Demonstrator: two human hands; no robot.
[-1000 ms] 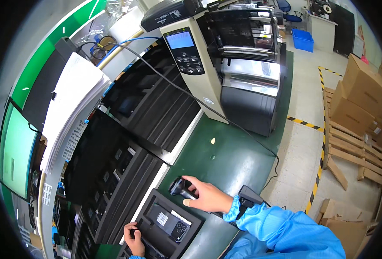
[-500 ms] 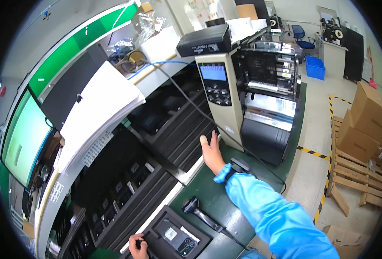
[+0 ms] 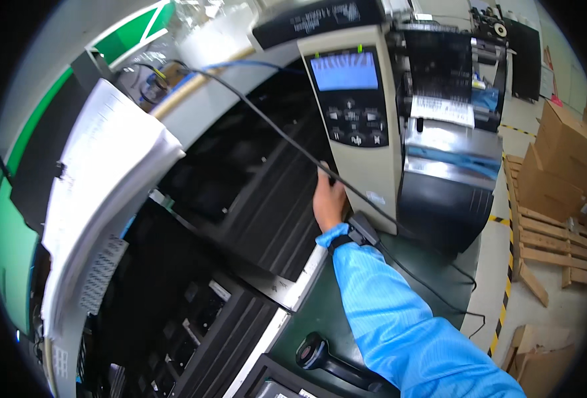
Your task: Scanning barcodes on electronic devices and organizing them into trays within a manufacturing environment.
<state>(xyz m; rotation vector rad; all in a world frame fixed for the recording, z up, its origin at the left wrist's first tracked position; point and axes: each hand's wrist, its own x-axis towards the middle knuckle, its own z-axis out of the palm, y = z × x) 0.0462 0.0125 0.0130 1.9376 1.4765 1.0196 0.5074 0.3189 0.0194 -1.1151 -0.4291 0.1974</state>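
1. Head view showed my right hand (image 3: 328, 199) raised in front of me, its fingers (image 3: 325, 178) reaching up to the thin black cable (image 3: 273, 129) that ran slanting across the scene; they seemed to curl at the cable, but I could not tell whether they actually gripped it.
2. That cable came down from the upper left, passed my fingertips, and went on past my wrist down over the dark green tabletop (image 3: 320, 312) toward the floor.
3. On my wrist, at the cuff of my light blue sleeve (image 3: 399, 318), sat a small black box on a band (image 3: 362, 230).
4. Just to the right of my hand stood the tall beige label printer with a blue lit screen and dark keypad (image 3: 356, 106); my hand was close by its lower front corner.
5. Its open side showed a white printed label (image 3: 443, 109) hanging out above a shiny metal plate.
6. To the left of my hand lay stacked black ribbed plastic trays (image 3: 254, 192), and further left a thick pile of white paper sheets (image 3: 101, 179).
7. Near the bottom edge, on the green tabletop beside my sleeve, lay a black handheld scanner (image 3: 323, 358).
8. Far right, brown cardboard boxes (image 3: 562, 166) rested on a wooden pallet (image 3: 552, 232).
9. My left hand was out of sight.
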